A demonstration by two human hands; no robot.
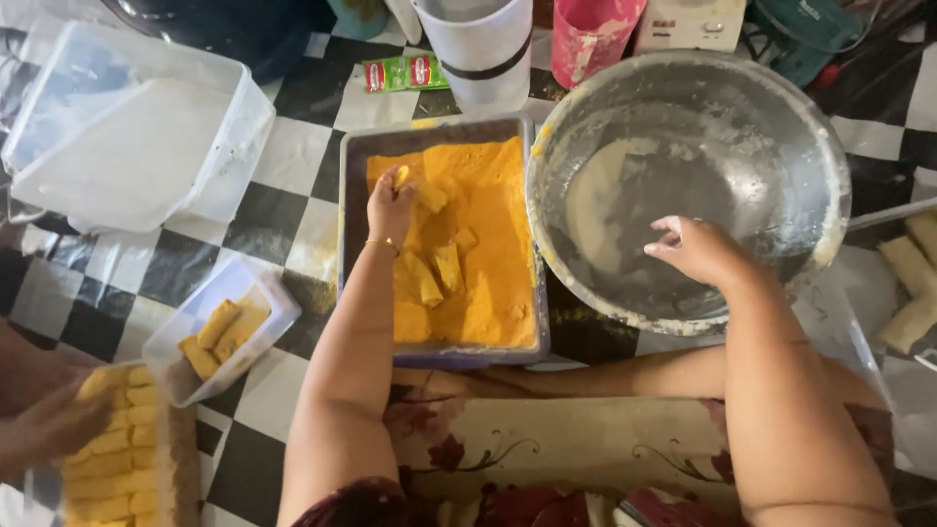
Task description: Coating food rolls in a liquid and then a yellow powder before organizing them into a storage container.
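My left hand point(390, 203) reaches into a rectangular grey tray point(348, 215) filled with orange breadcrumbs and grips a crumb-coated roll point(400, 177) at the tray's upper left. Several other coated rolls point(429, 278) lie in the crumbs below it. My right hand point(695, 249) hovers inside a big round metal bowl point(820, 146) holding a thin layer of pale batter. Its fingers are smeared white, spread and hold nothing.
A small clear tub point(264, 293) with coated rolls sits left of the tray. Another person's hand point(49, 425) touches stacked rolls at bottom left. Large clear containers point(127, 127) stand upper left, uncoated rolls point(908, 283) at right, cups point(483, 49) behind. Checkered floor underneath.
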